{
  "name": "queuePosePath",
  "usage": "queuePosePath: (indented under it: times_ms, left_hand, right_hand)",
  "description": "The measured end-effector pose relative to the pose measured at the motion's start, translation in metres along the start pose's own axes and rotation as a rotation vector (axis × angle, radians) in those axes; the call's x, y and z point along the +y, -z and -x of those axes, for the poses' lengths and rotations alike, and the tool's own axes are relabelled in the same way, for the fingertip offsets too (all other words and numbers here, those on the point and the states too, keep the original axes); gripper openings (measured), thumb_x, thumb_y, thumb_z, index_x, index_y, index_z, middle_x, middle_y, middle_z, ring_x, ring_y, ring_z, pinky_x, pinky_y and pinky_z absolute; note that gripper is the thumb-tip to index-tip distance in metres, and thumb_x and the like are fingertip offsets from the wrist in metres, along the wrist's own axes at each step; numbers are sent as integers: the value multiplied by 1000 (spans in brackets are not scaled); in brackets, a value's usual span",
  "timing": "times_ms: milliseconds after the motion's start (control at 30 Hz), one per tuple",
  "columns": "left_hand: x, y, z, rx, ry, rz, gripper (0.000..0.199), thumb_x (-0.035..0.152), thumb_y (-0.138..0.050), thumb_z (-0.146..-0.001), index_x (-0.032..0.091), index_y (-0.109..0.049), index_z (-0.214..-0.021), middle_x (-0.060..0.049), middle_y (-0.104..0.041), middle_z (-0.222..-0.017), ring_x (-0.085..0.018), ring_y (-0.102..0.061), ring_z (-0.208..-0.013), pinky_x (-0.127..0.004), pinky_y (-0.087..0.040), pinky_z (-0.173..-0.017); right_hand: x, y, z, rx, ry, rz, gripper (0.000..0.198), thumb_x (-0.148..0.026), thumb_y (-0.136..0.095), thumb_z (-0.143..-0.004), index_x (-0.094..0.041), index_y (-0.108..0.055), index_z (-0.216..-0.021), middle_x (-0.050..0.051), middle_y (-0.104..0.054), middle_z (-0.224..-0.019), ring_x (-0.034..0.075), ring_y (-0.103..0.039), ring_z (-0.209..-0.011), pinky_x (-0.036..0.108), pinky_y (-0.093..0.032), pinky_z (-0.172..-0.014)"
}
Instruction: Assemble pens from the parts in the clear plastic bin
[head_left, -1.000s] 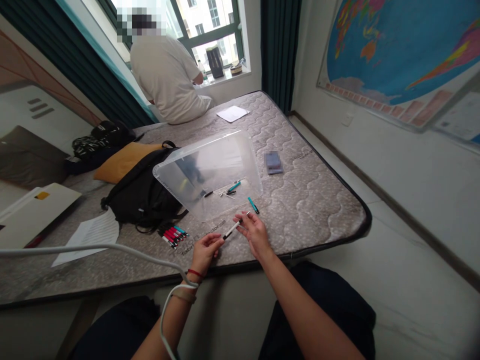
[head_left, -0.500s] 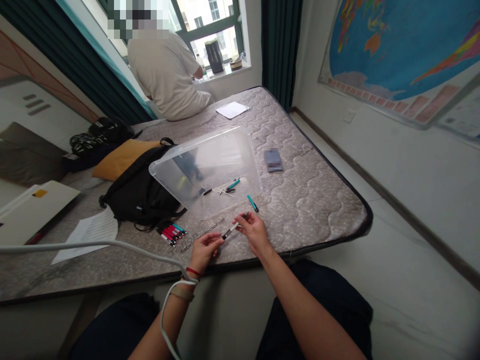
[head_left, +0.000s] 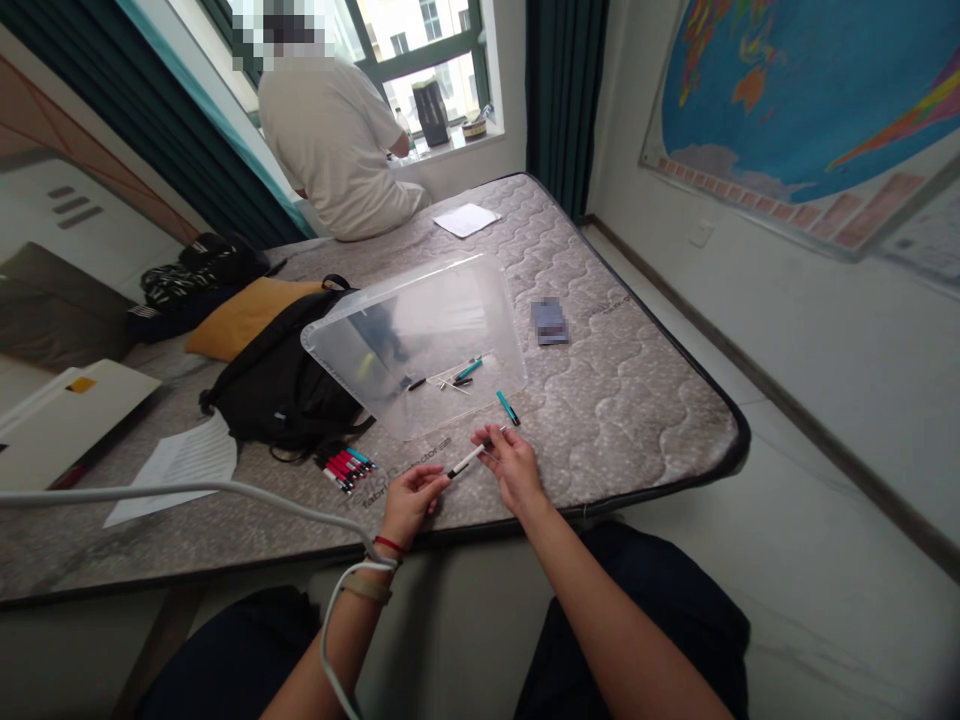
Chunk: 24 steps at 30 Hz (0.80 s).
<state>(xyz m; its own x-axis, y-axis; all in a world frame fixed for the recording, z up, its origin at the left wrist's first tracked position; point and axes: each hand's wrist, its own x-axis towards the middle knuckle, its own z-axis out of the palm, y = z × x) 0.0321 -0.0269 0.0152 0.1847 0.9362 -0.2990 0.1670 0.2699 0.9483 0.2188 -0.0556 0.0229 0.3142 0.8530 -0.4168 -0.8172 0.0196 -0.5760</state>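
Over the near edge of the mattress, my left hand (head_left: 409, 507) is closed, pinching the dark end of a slim white and black pen (head_left: 466, 461). My right hand (head_left: 511, 468) has its thumb and fingers closed around the pen's other end, partly hiding it. Just beyond the right hand lies a teal pen part (head_left: 507, 408) with a black end. To the left of my left hand, several red, black and teal pens (head_left: 346, 466) lie side by side. A clear plastic box (head_left: 420, 310) stands beyond the hands, with a teal pen piece (head_left: 469, 370) and several black and thin parts in it.
A black backpack (head_left: 281, 375) and printed paper (head_left: 176, 470) lie at left. A white cable (head_left: 247, 488) crosses by my left wrist. A blurred dark item (head_left: 550, 321) and white sheet (head_left: 466, 220) lie on the mattress (head_left: 637, 400). A person (head_left: 337, 150) sits by the window.
My right-hand fingers have shifted slightly and opened out a little along the pen, so more of its white part shows. My left hand keeps its pinch.
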Motion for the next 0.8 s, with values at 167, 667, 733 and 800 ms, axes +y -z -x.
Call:
queuePosePath:
  times_ms: [167,667,733,800]
  left_hand:
    - [1,0,1,-21,-2,-20,46,40,-88,-59,12,-70,-92,2,-63,-60,-4,-45,-42,-16,-34,-38]
    - [3,-1,2,-24,-14,9,48,44,-87,-59,13,-66,-89,4,-62,-60,-5,-46,-41,-17,-34,-38]
    - [1,0,3,-46,-27,7,47,44,-86,-60,14,-66,-90,3,-63,-62,-5,-46,-41,-17,-35,-38]
    - [-2,-1,4,-68,-33,-18,46,44,-86,-60,14,-67,-89,1,-65,-65,-6,-48,-42,-19,-36,-40]
  right_hand:
    - [4,1,-2,31,59,81,36,-46,-83,-66,-19,-62,-76,3,-71,-76,19,-69,-77,30,-54,-70]
    - [3,0,-1,-66,24,229,40,-50,-80,-67,-17,-70,-88,6,-71,-92,19,-66,-87,29,-56,-74]
    - [4,1,-2,-73,44,252,40,-51,-81,-66,-17,-69,-83,4,-69,-86,17,-64,-81,27,-56,-70]
    - [6,2,-2,-71,57,269,40,-52,-81,-65,-17,-68,-80,2,-66,-80,15,-62,-74,26,-55,-67]
